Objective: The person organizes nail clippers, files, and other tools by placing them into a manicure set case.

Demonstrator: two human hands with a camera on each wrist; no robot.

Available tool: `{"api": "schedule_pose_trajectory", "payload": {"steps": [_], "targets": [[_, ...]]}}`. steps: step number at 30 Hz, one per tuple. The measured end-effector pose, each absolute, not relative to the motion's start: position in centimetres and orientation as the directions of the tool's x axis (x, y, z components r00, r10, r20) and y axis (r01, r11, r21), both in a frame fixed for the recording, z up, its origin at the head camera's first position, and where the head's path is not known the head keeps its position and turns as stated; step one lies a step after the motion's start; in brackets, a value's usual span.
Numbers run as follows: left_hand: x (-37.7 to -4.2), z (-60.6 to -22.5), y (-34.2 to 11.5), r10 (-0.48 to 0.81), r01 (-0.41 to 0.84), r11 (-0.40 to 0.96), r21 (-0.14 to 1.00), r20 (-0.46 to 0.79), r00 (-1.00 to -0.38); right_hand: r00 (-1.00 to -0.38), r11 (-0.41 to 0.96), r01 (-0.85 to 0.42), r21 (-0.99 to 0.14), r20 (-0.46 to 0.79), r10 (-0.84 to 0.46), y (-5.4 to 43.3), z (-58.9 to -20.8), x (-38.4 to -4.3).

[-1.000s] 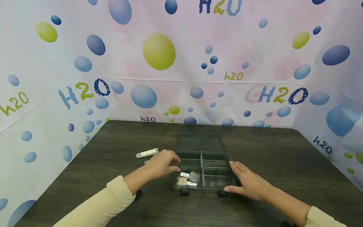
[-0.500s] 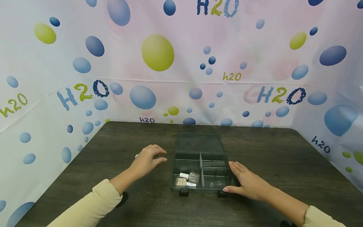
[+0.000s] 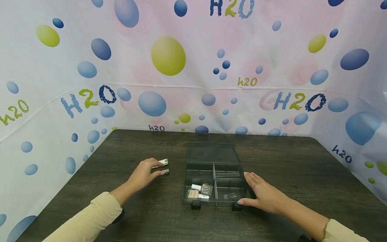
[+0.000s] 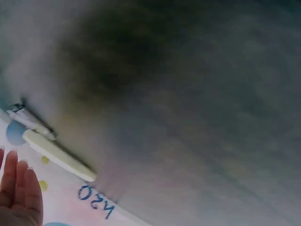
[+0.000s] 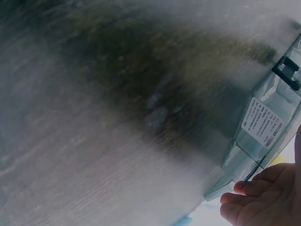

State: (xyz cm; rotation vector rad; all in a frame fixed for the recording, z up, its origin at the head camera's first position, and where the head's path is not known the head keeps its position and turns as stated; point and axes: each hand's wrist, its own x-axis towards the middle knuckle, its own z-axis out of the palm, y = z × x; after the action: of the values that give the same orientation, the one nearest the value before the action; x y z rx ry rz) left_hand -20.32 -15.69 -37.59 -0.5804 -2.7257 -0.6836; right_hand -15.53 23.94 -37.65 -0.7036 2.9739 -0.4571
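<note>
My left hand [image 3: 141, 175] reaches over a white-handled nail clipper [image 3: 164, 162] and a smaller metal nail clipper [image 3: 165, 171], with fingers and thumb apart. Its fingers look straight in the left wrist view, where the white clipper [image 4: 59, 155] and the metal clipper [image 4: 33, 121] lie side by side. My right hand [image 3: 269, 196] rests against the right side of a dark see-through divided box [image 3: 216, 193], thumb at its front latch. The box's lid [image 3: 213, 153] is folded back. A white-capped clear bottle [image 3: 207, 189] and a beige square item [image 3: 193, 194] lie in its front left compartment.
Small clear pieces [image 3: 230, 196] lie in the front right compartment. A thin clear strip [image 3: 227, 174] is in the back right one. The dark wooden table [image 3: 272, 154] ends at a bubble-printed curtain [image 3: 169, 101] behind and at both sides.
My left hand has moved left from over the box to the nail clippers, its fingers now lower around them. The right hand has stayed at the box's side.
</note>
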Motion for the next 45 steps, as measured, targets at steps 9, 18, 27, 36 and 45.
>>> {"api": "schedule_pose_trajectory", "payload": {"steps": [9, 18, 27, 36, 45], "targets": [[-20.8, -38.4, -16.4, 0.280, 0.377, 0.827, 0.417, 0.275, -0.920, -0.896, 0.854, -0.427, -0.299, 0.011, -0.444, 24.0, -37.6, -15.6], [-21.6, -39.1, -16.5, 0.285, 0.358, 0.846, 0.395, 0.232, -0.930, -0.895, 0.854, -0.428, -0.297, 0.011, -0.445, 24.0, -37.6, -15.6], [-21.8, -39.1, -16.3, 0.275, 0.347, 0.838, 0.421, 0.224, -0.935, -0.897, 0.854, -0.424, -0.300, 0.007, -0.443, 24.0, -37.6, -15.7], [-21.6, -38.9, -16.2, 0.283, 0.332, 0.857, 0.395, 0.178, -0.943, -0.897, 0.853, -0.423, -0.307, 0.011, -0.442, 23.9, -37.6, -15.6], [-21.6, -39.0, -16.4, 0.298, 0.355, 0.849, 0.391, 0.201, -0.933, -0.896, 0.853, -0.428, -0.297, 0.020, -0.443, 23.9, -37.6, -15.6]]}}
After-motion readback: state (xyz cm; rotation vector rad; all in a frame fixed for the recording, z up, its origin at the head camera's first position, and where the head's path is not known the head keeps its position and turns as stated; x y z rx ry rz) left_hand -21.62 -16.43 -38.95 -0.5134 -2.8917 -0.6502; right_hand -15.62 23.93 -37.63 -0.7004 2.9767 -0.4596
